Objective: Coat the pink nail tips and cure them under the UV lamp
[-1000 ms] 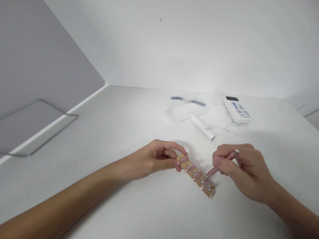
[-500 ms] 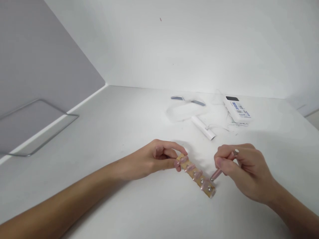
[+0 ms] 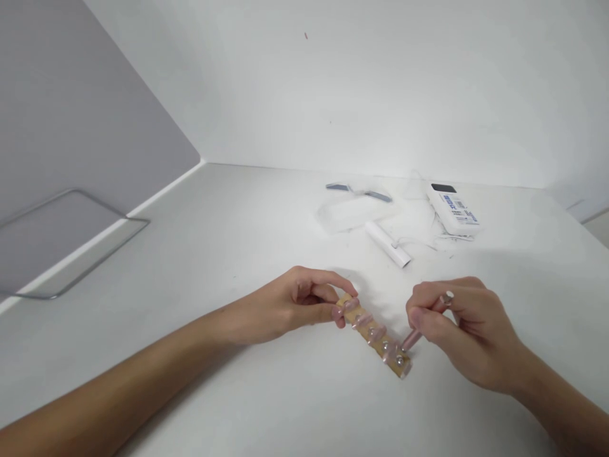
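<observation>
as the left hand (image 3: 295, 304) stays put, pinching the upper-left end of the flat tan strip (image 3: 379, 341) studded with silver balls and crossed by translucent pinkish bands, the action is all on the other side! the right hand (image 3: 461, 333), closed round a slim pink pen-shaped tool with silver ends (image 3: 412, 338), has brought its tip down the strip's right edge, from the fourth ball to beside the last; touching or not, can't tell. so the work looks to sit at the near end now. the strip slants just above or on the white tabletop (image 3: 285, 406), which spreads wide towards the wearer, good elbow room; beyond lie a white tubular device (image 3: 387, 245) and a white rounded box with blue print (image 3: 454, 211), the tighter side.
</observation>
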Motion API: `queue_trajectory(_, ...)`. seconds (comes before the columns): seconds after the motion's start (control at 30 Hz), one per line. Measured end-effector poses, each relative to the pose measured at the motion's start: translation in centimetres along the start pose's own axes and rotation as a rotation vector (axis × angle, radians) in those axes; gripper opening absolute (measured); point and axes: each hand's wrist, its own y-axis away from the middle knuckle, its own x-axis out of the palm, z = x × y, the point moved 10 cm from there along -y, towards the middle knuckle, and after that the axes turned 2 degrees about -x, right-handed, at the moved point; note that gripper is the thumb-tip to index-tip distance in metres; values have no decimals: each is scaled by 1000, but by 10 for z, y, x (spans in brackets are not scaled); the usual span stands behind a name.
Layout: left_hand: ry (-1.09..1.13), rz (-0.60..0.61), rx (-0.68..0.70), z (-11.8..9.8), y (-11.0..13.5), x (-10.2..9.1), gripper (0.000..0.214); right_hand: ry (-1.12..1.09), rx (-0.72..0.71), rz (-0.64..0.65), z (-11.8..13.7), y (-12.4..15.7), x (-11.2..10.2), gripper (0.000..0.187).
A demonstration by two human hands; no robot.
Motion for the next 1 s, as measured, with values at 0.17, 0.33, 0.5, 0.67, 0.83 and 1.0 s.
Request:
queue_trajectory(0.17,-5,1,-3,0,1,1,23,18,22,-40,-5,1,-4,24)
queue_trajectory(0.33,-9,-5,1,0,1,1,23,40,26,-78,-5,2,-6,25)
queue_trajectory(0.5,-10,1,6,1,0,1,23,45,-4,-86,-1,1,-7,26)
queue_trajectory(0.67,1,3,11,0,0,1,23,18,-4,-65,-1,2,-6,26)
queue_trajectory(0.83,-1,7,8,0,1,1,23,3,5,-51,-2,2,-4,25)
queue_trajectory(1.0,-5,5,8,-1,0,1,23,4,16,-39,-3,2,-3,24)
